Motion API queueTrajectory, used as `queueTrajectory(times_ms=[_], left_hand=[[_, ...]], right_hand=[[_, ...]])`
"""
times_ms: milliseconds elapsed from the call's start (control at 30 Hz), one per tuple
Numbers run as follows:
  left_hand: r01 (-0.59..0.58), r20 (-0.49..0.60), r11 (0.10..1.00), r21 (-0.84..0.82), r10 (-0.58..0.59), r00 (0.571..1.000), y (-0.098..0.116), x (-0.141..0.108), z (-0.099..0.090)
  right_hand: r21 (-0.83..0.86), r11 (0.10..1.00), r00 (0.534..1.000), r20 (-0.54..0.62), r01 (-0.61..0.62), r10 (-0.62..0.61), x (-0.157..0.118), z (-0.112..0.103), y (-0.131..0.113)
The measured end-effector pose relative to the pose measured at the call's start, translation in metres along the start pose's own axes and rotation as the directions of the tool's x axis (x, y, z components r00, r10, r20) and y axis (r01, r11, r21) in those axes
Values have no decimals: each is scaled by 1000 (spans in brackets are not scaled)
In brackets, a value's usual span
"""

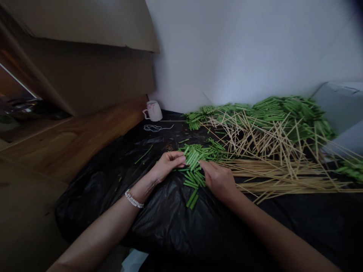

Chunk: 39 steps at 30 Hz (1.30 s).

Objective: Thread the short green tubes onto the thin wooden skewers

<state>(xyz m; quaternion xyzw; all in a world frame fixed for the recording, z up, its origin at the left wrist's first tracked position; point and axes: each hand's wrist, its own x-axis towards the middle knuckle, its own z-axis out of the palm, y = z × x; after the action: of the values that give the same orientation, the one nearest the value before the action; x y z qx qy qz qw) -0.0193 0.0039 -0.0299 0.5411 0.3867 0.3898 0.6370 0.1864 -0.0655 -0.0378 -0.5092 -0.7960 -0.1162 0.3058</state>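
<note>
My left hand (169, 164), with a beaded bracelet at the wrist, is closed in a pinch at the left side of a pile of short cut green stems (195, 156). Its fingertips press on green stem pieces. Opposite it, my right hand (217, 179) is curled with thumb and forefinger together at the right side of the same pile; what it pinches is too small to make out. Several thin wooden sticks (255, 168) lie just beyond my right hand. Loose stem pieces (192, 199) rest on the black plastic sheet (164, 223) below the pile.
Behind the sticks, a long heap of green bundles (289, 109) runs along the white wall. A mug (154, 111) and a coil of white string (154, 128) are at the back left. Cardboard (99, 71) stands at upper left, a pale box (340, 109) at right.
</note>
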Motion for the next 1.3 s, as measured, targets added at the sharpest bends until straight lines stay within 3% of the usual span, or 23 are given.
queueTrajectory(times_ms=[100, 233, 367, 633, 833, 1000, 1167, 1233, 1300], left_hand=[[-35, 45, 997, 73, 32, 998, 2, -1, 2], [-94, -7, 992, 87, 95, 995, 6, 1, -1], [-93, -180, 993, -73, 78, 981, 11, 7, -12], [-151, -350, 922, -357, 18, 937, 22, 11, -26], [-193, -391, 867, -460, -3, 920, 27, 14, -30], [-208, -397, 843, -496, -7, 918, 26, 15, -34], [-168, -279, 882, -439, 43, 959, 25, 12, -33], [-148, -239, 899, -412, 50, 970, 24, 11, -33], [-136, -224, 903, -407, 46, 973, 23, 10, -32]], right_hand=[[-20, 999, 999, -9, 35, -35, 1, 0, 1], [-112, 992, 998, 23, 64, -62, 3, 1, 8], [-204, 977, 998, 25, 60, -56, 9, -2, 20], [-275, 960, 998, -44, 41, -55, 20, -20, 43], [-326, 945, 994, -108, -18, -19, 25, -29, 62], [-350, 934, 995, -96, -68, 36, 23, -32, 65], [-100, 972, 964, -184, -212, 191, 23, -34, 68], [106, 947, 918, -234, -305, 321, 24, -35, 73], [363, 840, 843, -210, -404, 496, 27, -36, 80]])
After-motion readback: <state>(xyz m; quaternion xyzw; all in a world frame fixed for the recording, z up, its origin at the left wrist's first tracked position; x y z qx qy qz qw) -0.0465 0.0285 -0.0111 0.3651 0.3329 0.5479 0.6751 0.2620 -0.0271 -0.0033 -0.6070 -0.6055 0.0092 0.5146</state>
